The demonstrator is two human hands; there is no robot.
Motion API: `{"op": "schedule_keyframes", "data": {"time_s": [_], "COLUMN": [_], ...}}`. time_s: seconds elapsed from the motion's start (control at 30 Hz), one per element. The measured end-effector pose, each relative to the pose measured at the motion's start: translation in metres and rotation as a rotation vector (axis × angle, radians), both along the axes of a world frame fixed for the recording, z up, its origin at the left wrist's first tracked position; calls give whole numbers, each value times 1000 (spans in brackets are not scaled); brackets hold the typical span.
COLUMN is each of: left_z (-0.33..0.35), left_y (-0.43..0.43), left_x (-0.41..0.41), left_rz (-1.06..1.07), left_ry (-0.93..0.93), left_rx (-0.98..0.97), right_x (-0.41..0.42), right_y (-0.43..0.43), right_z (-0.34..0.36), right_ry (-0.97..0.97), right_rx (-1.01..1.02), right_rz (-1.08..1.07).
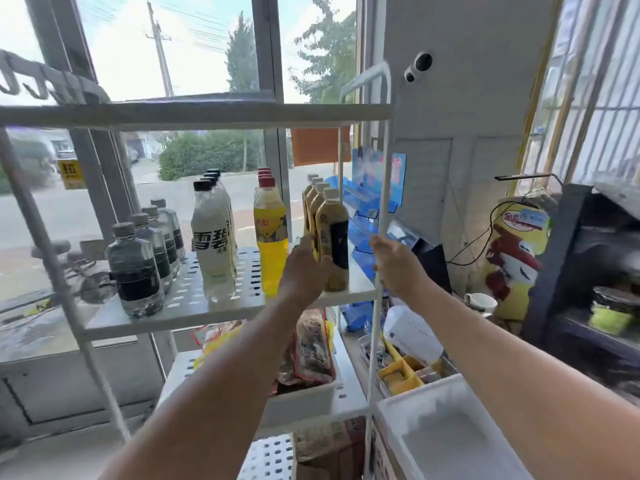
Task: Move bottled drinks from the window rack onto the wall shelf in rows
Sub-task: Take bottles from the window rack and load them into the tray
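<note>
"While both arms were stretched up toward the window rack [207, 114], which hand had the drink?"

"The left hand [304, 271]. Its fingers were curled round the lower body of the front tea bottle [334, 233], coming at it from the bottle's left side. The right hand [394, 268] held no drink. It was clasped round the rack's front right post [384, 188], just beside that bottle."

"And how did the bottle stand?"

"Upright at the right end of the middle tier [194, 306], cap up, long axis vertical. It was first in a file of tea bottles running back toward the glass. I'd say it wanted lifting straight up and then drawing out toward the person, or it would knock the one behind."

"Anything further along?"

"To the left stood rows of yellow drinks [270, 237], Sprite bottles [213, 244] and water bottles [135, 268], all untouched."
</note>
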State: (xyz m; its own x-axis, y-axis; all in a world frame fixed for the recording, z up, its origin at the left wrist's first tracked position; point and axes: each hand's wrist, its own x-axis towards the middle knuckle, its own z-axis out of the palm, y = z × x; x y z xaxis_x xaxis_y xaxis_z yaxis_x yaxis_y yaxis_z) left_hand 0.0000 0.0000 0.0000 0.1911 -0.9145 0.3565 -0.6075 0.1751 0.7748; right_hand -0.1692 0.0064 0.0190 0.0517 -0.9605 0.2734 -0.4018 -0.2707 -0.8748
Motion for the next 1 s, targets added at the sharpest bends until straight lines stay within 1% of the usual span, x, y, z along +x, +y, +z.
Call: {"op": "schedule_keyframes", "data": {"time_s": [0.07,0.2,0.3,0.43,0.57,0.67,0.73,0.9,1.0], "left_z": [-6,-22,-33,-43,-45,-45,-42,-37,-33], "left_y": [-23,-58,-78,-83,-58,-29,-9,36,57], "left_x": [-1,-13,-16,-20,-23,-24,-22,-7,8], "left_rz": [-9,-30,-21,-26,-49,-30,-4,-17,-35], "left_ry": [45,129,147,231,306,394,400,512,532], "left_rx": [3,-22,-60,-93,-172,-183,-202,-185,-184], "right_x": [10,25,33,35,33,32,35,62,80], "right_y": [-17,-43,-54,-70,-81,-89,-98,-121,-134], "right_z": [-5,-16,-16,-18,-20,-20,-19,-21,-27], "right_ry": [5,-123,-74,-21,-33,-67,-74,-90,-46], "right_rx": [1,57,24,29,41,34,78,136,124], "right_rz": [2,-37,-33,-25,-70,-45,-10,77,23]}}
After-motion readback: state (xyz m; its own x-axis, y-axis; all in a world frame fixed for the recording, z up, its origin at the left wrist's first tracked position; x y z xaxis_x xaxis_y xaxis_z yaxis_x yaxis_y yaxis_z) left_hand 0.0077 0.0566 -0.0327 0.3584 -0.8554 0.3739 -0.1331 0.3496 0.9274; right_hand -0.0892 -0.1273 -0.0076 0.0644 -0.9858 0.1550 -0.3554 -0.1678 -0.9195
